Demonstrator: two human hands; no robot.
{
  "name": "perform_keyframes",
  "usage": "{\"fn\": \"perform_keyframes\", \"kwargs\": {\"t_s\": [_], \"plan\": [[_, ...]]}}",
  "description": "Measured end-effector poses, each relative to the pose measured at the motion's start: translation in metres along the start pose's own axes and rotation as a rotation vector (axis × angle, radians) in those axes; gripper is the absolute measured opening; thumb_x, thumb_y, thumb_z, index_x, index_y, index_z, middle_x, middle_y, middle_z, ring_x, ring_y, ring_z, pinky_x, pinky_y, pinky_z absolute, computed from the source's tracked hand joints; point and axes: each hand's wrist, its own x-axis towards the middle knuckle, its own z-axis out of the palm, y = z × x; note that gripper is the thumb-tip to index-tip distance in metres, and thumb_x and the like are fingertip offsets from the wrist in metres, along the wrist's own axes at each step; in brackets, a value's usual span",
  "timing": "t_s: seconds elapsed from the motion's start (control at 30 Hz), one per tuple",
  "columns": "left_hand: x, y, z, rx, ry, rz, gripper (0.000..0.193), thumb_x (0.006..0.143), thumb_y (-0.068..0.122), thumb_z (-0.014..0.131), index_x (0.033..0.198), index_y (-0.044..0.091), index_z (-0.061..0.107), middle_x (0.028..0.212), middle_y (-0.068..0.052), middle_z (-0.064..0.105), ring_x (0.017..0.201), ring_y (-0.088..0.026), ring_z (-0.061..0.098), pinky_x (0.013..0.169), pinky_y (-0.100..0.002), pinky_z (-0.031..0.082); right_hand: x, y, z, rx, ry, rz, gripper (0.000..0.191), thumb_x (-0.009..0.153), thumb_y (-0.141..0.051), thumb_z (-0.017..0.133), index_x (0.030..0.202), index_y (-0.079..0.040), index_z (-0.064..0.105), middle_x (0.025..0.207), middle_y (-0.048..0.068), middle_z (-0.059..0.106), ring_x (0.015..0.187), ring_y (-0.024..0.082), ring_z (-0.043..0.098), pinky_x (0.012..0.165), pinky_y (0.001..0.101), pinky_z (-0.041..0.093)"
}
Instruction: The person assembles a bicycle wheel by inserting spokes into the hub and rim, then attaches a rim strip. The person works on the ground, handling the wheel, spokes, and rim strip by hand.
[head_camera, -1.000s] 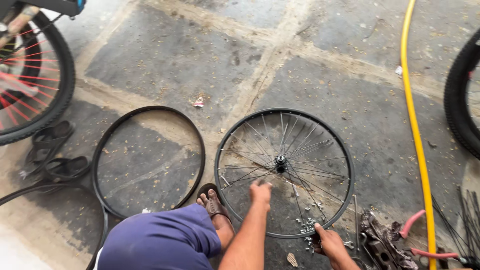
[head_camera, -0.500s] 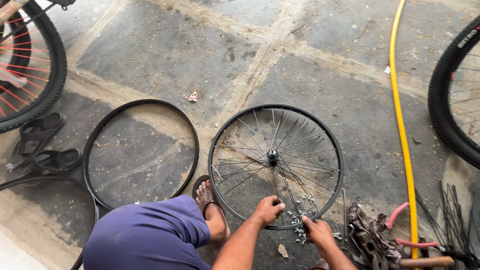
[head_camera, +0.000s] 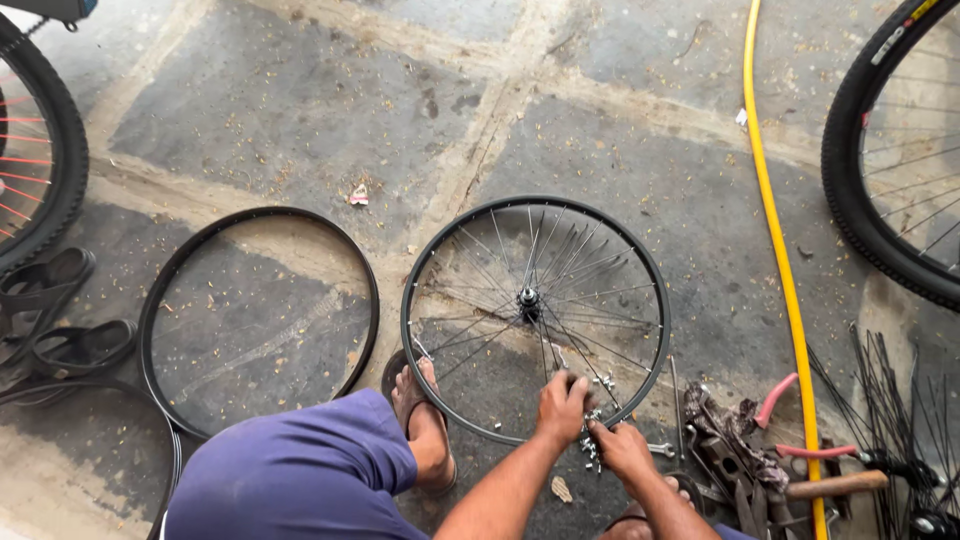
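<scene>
A spoked bicycle wheel rim (head_camera: 655, 310) lies flat on the stone floor in front of me, its hub (head_camera: 527, 298) at the centre. My left hand (head_camera: 560, 405) rests on the spokes near the rim's near edge, fingers curled over one spoke. My right hand (head_camera: 622, 446) is just beside it, pinching at a small heap of silver spoke nipples (head_camera: 592, 450) lying inside the rim. My left foot in a sandal (head_camera: 425, 425) touches the rim's near left side.
An empty black tyre (head_camera: 160, 290) lies to the left, sandals (head_camera: 60, 320) beyond it. A yellow hose (head_camera: 775, 250) runs down the right. Pliers with pink handles (head_camera: 775, 400), a hammer (head_camera: 835, 485), loose spokes (head_camera: 890, 400) and mounted bicycle wheels (head_camera: 870, 200) surround the spot.
My left hand slid from the middle of the wheel down to its near edge. My right hand came up to meet it at the nipple heap. The view shifted slightly closer.
</scene>
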Motion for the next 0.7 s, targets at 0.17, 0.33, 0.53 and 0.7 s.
{"fn": "perform_keyframes", "kwargs": {"t_s": [0.17, 0.33, 0.53, 0.7], "plan": [[0.01, -0.006, 0.005, 0.445, 0.306, 0.259, 0.036, 0.082, 0.024, 0.075, 0.101, -0.004, 0.064, 0.106, -0.028, 0.067, 0.1, -0.045, 0.063, 0.085, -0.051, 0.05, 0.0, 0.0, -0.005, 0.005, 0.018, 0.021, 0.06, 0.087, -0.053, 0.07, 0.075, 0.006, 0.071, 0.07, 0.018, 0.071, 0.063, 0.028, 0.065, 0.062, 0.0444, 0.05], [0.011, -0.019, -0.009, 0.199, -0.33, -0.146, 0.033, 0.089, 0.031, 0.073, 0.1, 0.001, 0.067, 0.099, -0.019, 0.074, 0.096, -0.037, 0.071, 0.084, -0.046, 0.055, 0.003, 0.009, -0.016, 0.136, 0.052, 0.017, 0.058, 0.094, -0.048, 0.07, 0.079, 0.008, 0.071, 0.07, 0.014, 0.065, 0.063, 0.024, 0.058, 0.059, 0.0426, 0.046], [0.004, -0.009, 0.013, 0.112, -0.236, -0.119, 0.03, 0.092, 0.032, 0.071, 0.098, 0.003, 0.069, 0.093, -0.014, 0.077, 0.09, -0.031, 0.075, 0.083, -0.042, 0.055, -0.003, 0.032, -0.035, 0.785, 0.049, 0.046, 0.019, 0.088, 0.0, 0.063, 0.104, 0.004, 0.071, 0.088, 0.009, 0.075, 0.073, 0.019, 0.07, 0.07, 0.0331, 0.06], [0.018, -0.011, 0.036, 0.016, -0.135, -0.16, 0.03, 0.091, 0.032, 0.072, 0.101, 0.004, 0.067, 0.096, -0.016, 0.076, 0.094, -0.033, 0.073, 0.085, -0.044, 0.055, -0.015, 0.06, -0.053, 0.846, 0.127, 0.076, 0.023, 0.087, 0.0, 0.07, 0.109, 0.004, 0.068, 0.089, 0.011, 0.076, 0.075, 0.017, 0.071, 0.07, 0.0297, 0.058]]}}
